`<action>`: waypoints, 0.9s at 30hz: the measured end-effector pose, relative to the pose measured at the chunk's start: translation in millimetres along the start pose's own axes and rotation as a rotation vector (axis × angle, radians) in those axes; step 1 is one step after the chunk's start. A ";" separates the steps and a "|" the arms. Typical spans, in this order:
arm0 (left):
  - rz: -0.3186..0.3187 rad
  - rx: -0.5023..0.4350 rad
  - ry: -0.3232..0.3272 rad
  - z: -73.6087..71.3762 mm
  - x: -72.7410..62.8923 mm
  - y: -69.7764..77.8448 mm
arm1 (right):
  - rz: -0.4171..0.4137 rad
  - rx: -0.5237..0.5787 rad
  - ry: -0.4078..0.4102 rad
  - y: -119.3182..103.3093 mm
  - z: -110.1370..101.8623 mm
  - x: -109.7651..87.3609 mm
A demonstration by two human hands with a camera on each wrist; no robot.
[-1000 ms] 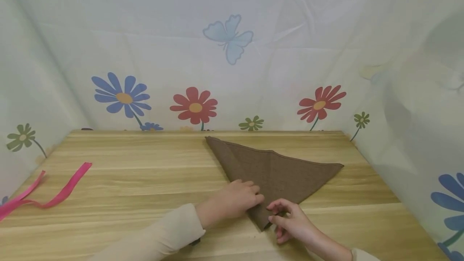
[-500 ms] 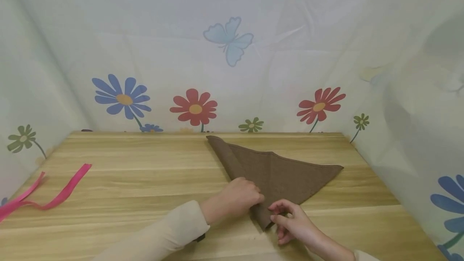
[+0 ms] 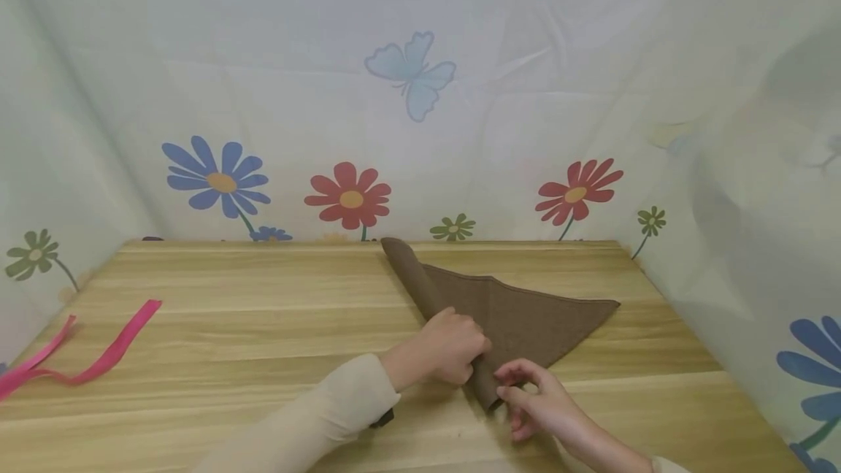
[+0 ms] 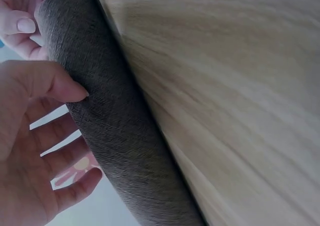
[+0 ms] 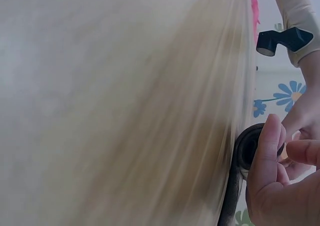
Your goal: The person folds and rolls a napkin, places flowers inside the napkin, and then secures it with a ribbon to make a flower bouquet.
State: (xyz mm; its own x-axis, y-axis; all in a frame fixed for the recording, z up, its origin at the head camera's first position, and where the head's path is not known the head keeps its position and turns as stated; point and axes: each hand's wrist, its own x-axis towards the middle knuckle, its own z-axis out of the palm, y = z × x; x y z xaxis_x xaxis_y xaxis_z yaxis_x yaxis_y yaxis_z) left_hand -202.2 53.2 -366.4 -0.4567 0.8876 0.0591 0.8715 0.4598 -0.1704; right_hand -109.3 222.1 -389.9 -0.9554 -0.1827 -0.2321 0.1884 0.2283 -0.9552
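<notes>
A brown cloth (image 3: 532, 316), folded into a triangle with a stitched edge, lies on the table. Its left side is rolled into a tube (image 4: 115, 110) running from the far edge toward me. My left hand (image 3: 453, 345) grips the tube partway along; in the left wrist view its thumb presses the near side and the other fingers reach behind. At the near end, my right hand (image 3: 542, 400) holds the roll between curved thumb and forefinger. The right wrist view shows the hollow end of the roll (image 5: 246, 146) beside the right hand's fingers.
A pink ribbon (image 3: 118, 349) lies curled at the left side of the wood-grain table (image 3: 250, 298). A pale curtain (image 3: 296, 93) printed with flowers and butterflies stands behind and on both sides. A dark camera mount (image 5: 285, 38) sits at the left sleeve.
The left side of the cloth has rolled further right into a thicker, rounder tube. My left hand moved right and slightly away from me with it; the right hand shifted slightly right.
</notes>
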 end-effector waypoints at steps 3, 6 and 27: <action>-0.022 -0.014 0.005 0.4 3.2 1.2 | 0.004 -0.009 0.022 -0.8 -1.6 -1.5; -0.041 -0.029 0.019 2.1 6.8 2.0 | 0.004 -0.016 0.042 -0.8 -3.3 -2.4; -0.146 0.028 0.130 12.1 17.7 4.7 | -0.004 -0.130 0.165 0.5 -7.9 3.5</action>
State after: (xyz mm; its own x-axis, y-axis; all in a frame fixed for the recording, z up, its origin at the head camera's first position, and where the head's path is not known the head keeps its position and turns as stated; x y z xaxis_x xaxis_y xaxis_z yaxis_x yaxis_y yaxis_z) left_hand -208.3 70.8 -378.1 -0.5496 0.8083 0.2112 0.7914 0.5847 -0.1782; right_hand -114.3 229.2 -389.8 -0.9823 -0.0270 -0.1851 0.1640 0.3515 -0.9217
